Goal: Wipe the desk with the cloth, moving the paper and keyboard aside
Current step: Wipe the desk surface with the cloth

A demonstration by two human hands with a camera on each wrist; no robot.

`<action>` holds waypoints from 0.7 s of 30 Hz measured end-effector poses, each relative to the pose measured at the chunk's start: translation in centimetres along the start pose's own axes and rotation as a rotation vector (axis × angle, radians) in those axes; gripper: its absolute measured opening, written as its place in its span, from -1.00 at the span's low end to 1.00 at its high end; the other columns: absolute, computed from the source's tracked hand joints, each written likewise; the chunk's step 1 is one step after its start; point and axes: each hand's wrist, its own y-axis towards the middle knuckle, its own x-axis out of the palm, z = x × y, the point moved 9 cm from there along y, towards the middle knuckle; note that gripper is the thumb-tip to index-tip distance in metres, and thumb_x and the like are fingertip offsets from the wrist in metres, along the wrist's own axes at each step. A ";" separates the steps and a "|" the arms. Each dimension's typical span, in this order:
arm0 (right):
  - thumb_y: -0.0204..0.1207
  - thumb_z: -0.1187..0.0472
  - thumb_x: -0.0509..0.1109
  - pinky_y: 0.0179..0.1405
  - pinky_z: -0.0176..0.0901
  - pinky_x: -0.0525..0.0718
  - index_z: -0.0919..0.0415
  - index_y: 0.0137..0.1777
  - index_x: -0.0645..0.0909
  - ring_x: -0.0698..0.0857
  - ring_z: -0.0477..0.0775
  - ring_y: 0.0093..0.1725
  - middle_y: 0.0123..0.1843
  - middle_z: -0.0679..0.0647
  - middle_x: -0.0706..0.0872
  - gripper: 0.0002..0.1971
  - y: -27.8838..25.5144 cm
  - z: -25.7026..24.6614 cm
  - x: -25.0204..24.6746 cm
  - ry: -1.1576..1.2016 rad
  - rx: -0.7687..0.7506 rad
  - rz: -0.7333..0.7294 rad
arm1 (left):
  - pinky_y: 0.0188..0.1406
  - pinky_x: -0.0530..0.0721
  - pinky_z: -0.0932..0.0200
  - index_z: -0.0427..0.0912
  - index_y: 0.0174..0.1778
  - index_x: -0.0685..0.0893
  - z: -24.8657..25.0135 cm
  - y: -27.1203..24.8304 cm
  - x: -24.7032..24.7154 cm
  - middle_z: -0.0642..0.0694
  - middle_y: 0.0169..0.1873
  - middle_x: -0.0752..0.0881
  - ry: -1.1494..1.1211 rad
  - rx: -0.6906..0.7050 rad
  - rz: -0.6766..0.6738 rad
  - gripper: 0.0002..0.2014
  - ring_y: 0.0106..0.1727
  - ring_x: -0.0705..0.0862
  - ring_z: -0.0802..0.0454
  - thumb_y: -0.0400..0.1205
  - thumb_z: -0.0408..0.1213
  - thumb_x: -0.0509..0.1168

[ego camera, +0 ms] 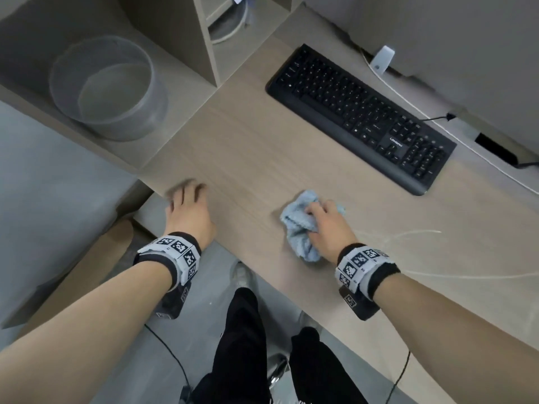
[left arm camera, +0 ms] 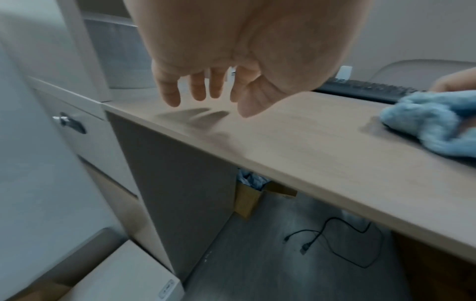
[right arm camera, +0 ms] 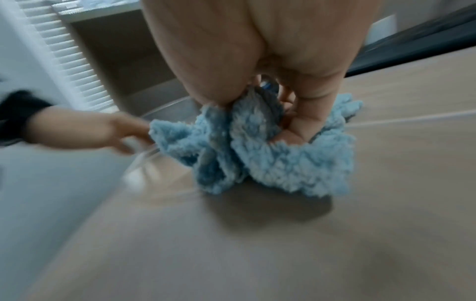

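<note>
A crumpled light blue cloth [ego camera: 300, 225] lies on the wooden desk [ego camera: 248, 141], and my right hand [ego camera: 326, 223] grips it from above with curled fingers. The right wrist view shows the cloth [right arm camera: 270, 146] bunched under my right hand [right arm camera: 291, 114]. My left hand [ego camera: 189, 205] hovers just over the desk's left front corner, fingers relaxed and holding nothing; in the left wrist view that hand [left arm camera: 206, 89] casts a shadow on the desk [left arm camera: 309, 142]. A black keyboard [ego camera: 361, 118] sits at the back right. I see no paper in any view.
A clear round bin [ego camera: 108, 88] stands on the lower surface to the left. A white cable [ego camera: 408, 103] and a white clip [ego camera: 383, 58] lie behind the keyboard. Under the desk are a cardboard box [left arm camera: 249, 199] and a black cable [left arm camera: 335, 240].
</note>
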 end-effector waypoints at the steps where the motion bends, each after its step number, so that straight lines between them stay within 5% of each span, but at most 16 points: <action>1: 0.55 0.33 0.33 0.14 -0.02 0.61 0.10 0.33 0.47 0.60 0.17 0.08 0.37 0.15 0.41 -0.63 0.2 2.3 -1.4 0.042 0.082 0.067 | 0.47 0.30 -0.27 -0.14 0.58 0.28 1.3 -0.4 0.2 -0.13 0.58 0.21 0.003 0.023 -0.007 -0.23 0.59 0.15 -0.23 0.37 -0.41 0.28; 4: 0.54 0.37 0.30 0.14 0.04 0.62 0.15 0.36 0.45 0.61 0.27 0.10 0.35 0.22 0.40 -0.61 0.5 4.1 -2.3 0.046 0.167 0.159 | 0.49 0.30 -0.29 -0.07 0.57 0.28 5.0 -1.7 1.1 -0.09 0.60 0.19 0.002 0.081 -0.042 -0.25 0.60 0.13 -0.20 0.39 -0.41 0.26; 7: 0.49 0.36 0.30 0.30 0.15 0.59 0.10 0.47 0.38 0.52 0.32 0.32 0.45 0.25 0.36 -0.47 -0.8 0.2 1.3 -0.038 -0.035 0.000 | 0.49 0.34 -0.30 -0.05 0.57 0.30 8.2 -2.4 2.0 -0.08 0.61 0.21 0.017 0.127 -0.048 -0.25 0.60 0.14 -0.19 0.39 -0.45 0.24; 10: 0.49 0.34 0.32 0.35 0.14 0.59 0.01 0.52 0.36 0.51 0.25 0.37 0.54 0.17 0.31 -0.41 -2.9 1.4 2.3 -0.026 -0.077 -0.069 | 0.52 0.30 -0.29 -0.05 0.59 0.29 10.3 -2.5 2.6 -0.09 0.62 0.20 0.048 0.154 -0.055 -0.23 0.63 0.12 -0.17 0.39 -0.45 0.25; 16: 0.56 0.31 0.35 0.26 0.03 0.58 0.11 0.45 0.40 0.62 0.25 0.19 0.39 0.17 0.39 -0.53 -5.4 13.6 -4.3 0.092 0.251 0.150 | 0.52 0.31 -0.23 -0.04 0.57 0.28 12.5 -1.4 2.6 -0.06 0.64 0.17 0.092 0.176 -0.053 -0.27 0.63 0.12 -0.15 0.42 -0.44 0.22; 21: 0.55 0.35 0.36 0.19 0.10 0.63 0.15 0.38 0.40 0.64 0.32 0.11 0.32 0.22 0.39 -0.58 -3.5 14.6 -5.9 0.155 0.375 0.199 | 0.47 0.39 -0.19 -0.11 0.51 0.31 13.7 -0.9 3.6 -0.04 0.63 0.18 0.154 0.223 -0.114 -0.31 0.62 0.13 -0.13 0.40 -0.44 0.23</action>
